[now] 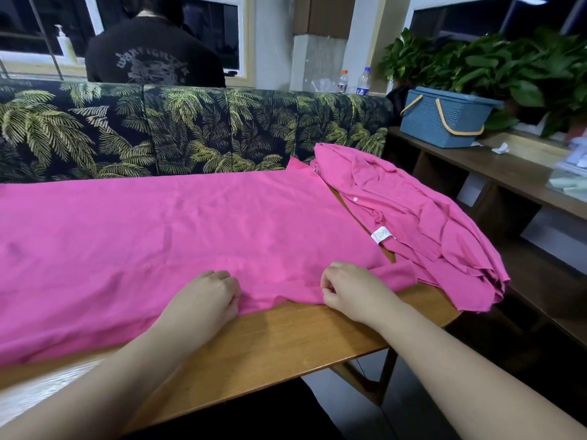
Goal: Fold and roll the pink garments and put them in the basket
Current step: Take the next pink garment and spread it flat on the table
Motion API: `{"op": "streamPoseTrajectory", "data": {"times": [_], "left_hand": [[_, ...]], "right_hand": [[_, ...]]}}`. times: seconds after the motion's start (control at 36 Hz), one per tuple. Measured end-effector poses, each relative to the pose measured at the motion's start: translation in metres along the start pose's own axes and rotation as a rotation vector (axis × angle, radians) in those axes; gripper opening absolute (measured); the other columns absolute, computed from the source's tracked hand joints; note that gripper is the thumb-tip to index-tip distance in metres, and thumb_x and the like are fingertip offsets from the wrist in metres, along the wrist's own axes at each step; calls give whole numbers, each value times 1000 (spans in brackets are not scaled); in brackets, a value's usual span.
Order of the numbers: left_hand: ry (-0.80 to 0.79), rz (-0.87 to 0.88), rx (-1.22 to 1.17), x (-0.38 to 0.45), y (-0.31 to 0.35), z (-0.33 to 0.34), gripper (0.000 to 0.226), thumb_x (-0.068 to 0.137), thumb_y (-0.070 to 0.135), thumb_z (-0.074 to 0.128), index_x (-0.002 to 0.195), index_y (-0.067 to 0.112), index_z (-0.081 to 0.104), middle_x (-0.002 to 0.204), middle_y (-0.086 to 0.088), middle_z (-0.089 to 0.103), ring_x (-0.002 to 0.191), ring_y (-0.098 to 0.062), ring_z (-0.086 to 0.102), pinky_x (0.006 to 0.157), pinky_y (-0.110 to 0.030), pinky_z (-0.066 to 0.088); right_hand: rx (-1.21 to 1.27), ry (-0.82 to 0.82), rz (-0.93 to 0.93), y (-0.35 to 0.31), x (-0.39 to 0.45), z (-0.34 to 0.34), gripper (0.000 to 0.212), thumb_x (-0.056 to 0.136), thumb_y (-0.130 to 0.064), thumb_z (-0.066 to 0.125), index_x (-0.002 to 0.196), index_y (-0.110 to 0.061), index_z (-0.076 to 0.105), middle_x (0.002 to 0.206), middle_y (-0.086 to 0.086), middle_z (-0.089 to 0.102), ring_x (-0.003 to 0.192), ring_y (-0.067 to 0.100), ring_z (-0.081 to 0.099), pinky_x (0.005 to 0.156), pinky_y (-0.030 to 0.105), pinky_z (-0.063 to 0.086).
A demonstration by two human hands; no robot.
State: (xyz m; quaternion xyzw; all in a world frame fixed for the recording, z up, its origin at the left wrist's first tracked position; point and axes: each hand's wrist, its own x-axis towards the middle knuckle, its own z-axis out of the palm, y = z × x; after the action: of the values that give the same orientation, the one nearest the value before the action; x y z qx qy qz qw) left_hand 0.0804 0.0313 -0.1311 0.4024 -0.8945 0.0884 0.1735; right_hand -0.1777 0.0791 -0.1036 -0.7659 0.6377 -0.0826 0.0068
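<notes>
left hand: your left hand (208,292) sits at the near hem of the spread pink garment (178,236), fingers curled in and pinching the cloth.
right hand: your right hand (351,289) is just beside it on the same hem, fingers curled, gripping the fabric near the corner.
spread garment: it lies flat across the wooden table (286,341), reaching from the left edge to the pile.
pile: more crumpled pink garments (422,223) are heaped at the table's right end, a white label (381,235) showing, some cloth hanging over the edge.
basket: the blue basket (444,117) stands on the side shelf (495,169) to your right, well apart from the table.
</notes>
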Motion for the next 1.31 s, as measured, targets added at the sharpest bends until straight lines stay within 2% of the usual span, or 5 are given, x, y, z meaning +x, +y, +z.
{"op": "streamPoseTrajectory", "data": {"times": [0.33, 0.72, 1.08, 1.19, 1.31], "left_hand": [[154, 4, -114, -8, 1, -9, 26, 75, 26, 38, 66, 16, 60, 65, 4, 59, 57, -22, 58, 59, -29, 43], [356, 144, -112, -7, 14, -76, 14, 86, 22, 45, 84, 11, 54, 91, 1, 64, 76, -25, 63, 66, -41, 44], [-322, 29, -576, -5, 21, -34, 3, 92, 26, 58, 91, 29, 59, 61, 22, 55, 53, -1, 46, 54, -12, 34], [-262, 13, -426, 36, 12, -14, 50, 81, 56, 38, 117, 26, 56, 110, 18, 56, 95, -6, 56, 86, -24, 43], [-373, -43, -229, 75, 17, 14, 51, 98, 55, 32, 145, 37, 32, 156, 7, 24, 144, -17, 21, 114, -45, 24]], "right_hand": [[-168, -65, 15, -5, 4, 1, 19, 90, -8, 46, 100, -3, 60, 94, 5, 49, 80, 24, 49, 65, 30, 31], [-82, 523, -170, 9, -42, -48, 13, 79, -19, 43, 73, -12, 53, 80, 0, 54, 75, 19, 47, 69, 28, 39], [-201, 220, -223, 27, -70, 12, 6, 68, -25, 41, 68, -22, 46, 75, -10, 49, 67, 11, 49, 57, 24, 41], [-163, 216, -190, 28, -72, 18, 5, 70, -25, 41, 70, -22, 45, 76, -10, 49, 67, 12, 49, 56, 24, 44], [-148, 225, -166, 24, -74, 19, 8, 71, -24, 40, 70, -21, 47, 76, -9, 49, 67, 12, 49, 56, 26, 47]]}}
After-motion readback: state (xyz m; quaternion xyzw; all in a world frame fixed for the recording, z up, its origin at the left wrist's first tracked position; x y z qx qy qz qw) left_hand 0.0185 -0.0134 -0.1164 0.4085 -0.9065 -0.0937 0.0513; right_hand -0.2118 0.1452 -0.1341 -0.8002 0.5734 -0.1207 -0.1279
